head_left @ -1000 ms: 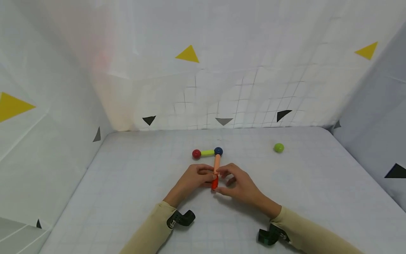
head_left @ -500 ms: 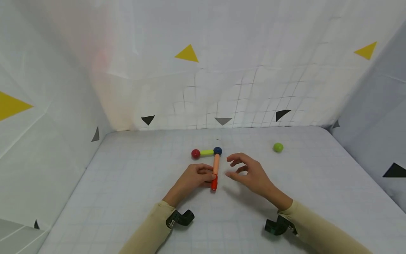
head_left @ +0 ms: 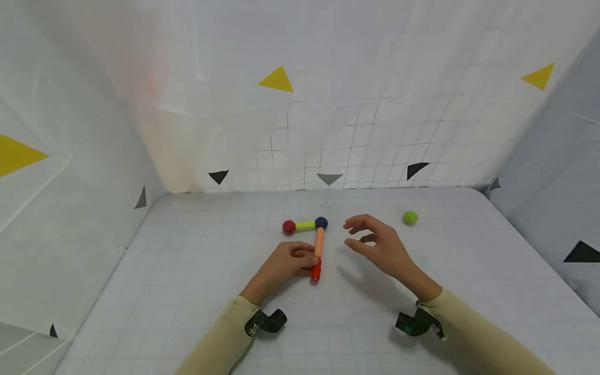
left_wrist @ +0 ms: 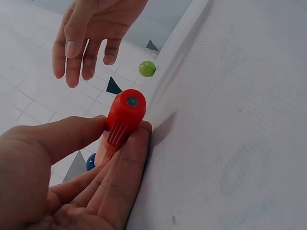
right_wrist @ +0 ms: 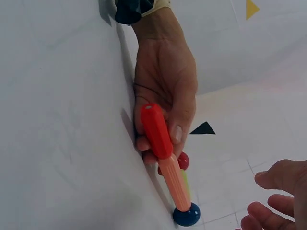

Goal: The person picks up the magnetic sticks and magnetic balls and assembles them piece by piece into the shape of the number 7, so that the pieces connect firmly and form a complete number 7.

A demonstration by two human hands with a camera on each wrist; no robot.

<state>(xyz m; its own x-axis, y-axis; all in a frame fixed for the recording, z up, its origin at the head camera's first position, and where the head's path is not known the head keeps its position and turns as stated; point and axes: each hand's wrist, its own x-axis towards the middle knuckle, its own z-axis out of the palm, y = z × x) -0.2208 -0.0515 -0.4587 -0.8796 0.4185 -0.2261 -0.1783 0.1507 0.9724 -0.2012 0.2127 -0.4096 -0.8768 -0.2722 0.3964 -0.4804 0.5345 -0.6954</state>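
Observation:
My left hand pinches a red magnetic rod between thumb and fingers, close to its far end. End to end with it lies an orange rod, which meets a dark blue ball. From that ball a yellow-green rod runs left to a red ball. The near end of the red rod faces the left wrist camera and shows a grey disc. My right hand hovers to the right of the rods, fingers loosely bent, holding nothing.
A light green ball lies apart on the white table, beyond my right hand. White sheets with yellow and black triangles rise at the back and both sides. Each sleeve carries a dark wrist camera.
My right hand has left the red rod and moved right and farther from me. The left hand keeps its pinch, and the rods and balls stay about where they were.

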